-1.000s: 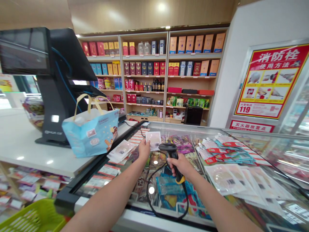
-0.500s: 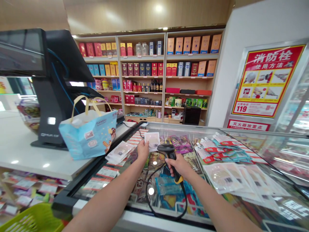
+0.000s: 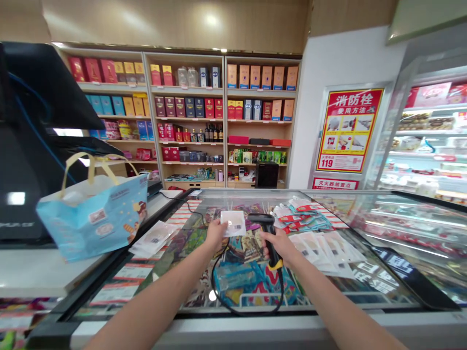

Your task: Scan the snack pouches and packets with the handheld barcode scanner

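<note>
Over the glass-topped freezer (image 3: 175,291), my left hand (image 3: 216,234) is closed on the edge of a flat white packet (image 3: 233,222) with a small printed code near its lower right. My right hand (image 3: 278,244) wraps round the handle of a black and yellow barcode scanner (image 3: 272,243). The scanner's head is just right of the packet, apart from it. A black cable loops from its base over the glass. To the left lie similar white packets (image 3: 153,238). More white packets (image 3: 324,250) are fanned out at the right, below a pile of red and blue pouches (image 3: 301,214).
A light blue shopping bag (image 3: 98,214) with yellow handles stands on the left counter, in front of a black checkout terminal (image 3: 40,87). Shelves of boxed goods (image 3: 188,107) line the back wall. A red sign (image 3: 350,129) hangs at right, beside a lit display fridge (image 3: 434,141).
The view has turned to the right, so the bag and terminal sit further left. My hands still hold the packet and the scanner, close together as before.
</note>
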A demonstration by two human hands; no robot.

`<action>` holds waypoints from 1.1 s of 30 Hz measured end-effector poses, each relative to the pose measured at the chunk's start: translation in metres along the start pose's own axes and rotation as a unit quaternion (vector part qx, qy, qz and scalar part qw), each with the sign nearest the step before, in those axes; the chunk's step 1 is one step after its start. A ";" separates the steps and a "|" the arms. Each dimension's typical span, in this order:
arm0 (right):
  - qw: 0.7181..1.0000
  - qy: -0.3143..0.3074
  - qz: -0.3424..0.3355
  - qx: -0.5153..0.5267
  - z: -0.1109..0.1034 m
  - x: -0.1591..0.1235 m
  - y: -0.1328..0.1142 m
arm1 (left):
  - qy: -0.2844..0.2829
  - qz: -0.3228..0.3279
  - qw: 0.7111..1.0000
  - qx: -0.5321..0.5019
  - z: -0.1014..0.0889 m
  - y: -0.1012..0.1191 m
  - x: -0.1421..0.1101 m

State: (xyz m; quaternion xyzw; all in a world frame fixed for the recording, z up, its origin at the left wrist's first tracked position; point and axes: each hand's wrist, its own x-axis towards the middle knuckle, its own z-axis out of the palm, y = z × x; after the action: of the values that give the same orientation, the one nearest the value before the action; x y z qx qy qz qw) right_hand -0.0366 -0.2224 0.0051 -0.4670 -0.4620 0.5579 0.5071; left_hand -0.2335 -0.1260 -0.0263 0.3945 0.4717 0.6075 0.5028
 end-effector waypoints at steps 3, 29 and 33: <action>0.999 0.049 -0.004 0.001 -0.029 -0.013 -0.005 | -0.060 -0.070 0.995 -0.026 0.039 -0.008 -0.027; 0.988 0.150 -0.047 -0.005 -0.114 -0.058 -0.003 | -0.318 0.267 0.658 0.628 0.145 -0.039 -0.148; 0.989 0.138 -0.048 0.001 -0.118 -0.056 -0.003 | -0.272 0.268 0.628 0.678 0.169 -0.049 -0.146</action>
State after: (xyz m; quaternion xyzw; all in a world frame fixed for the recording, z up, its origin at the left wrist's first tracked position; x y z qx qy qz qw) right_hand 0.0829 -0.2730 -0.0049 -0.5163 -0.4087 0.4632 0.5931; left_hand -0.0342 -0.2369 -0.0335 0.8806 0.4653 0.0889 0.0138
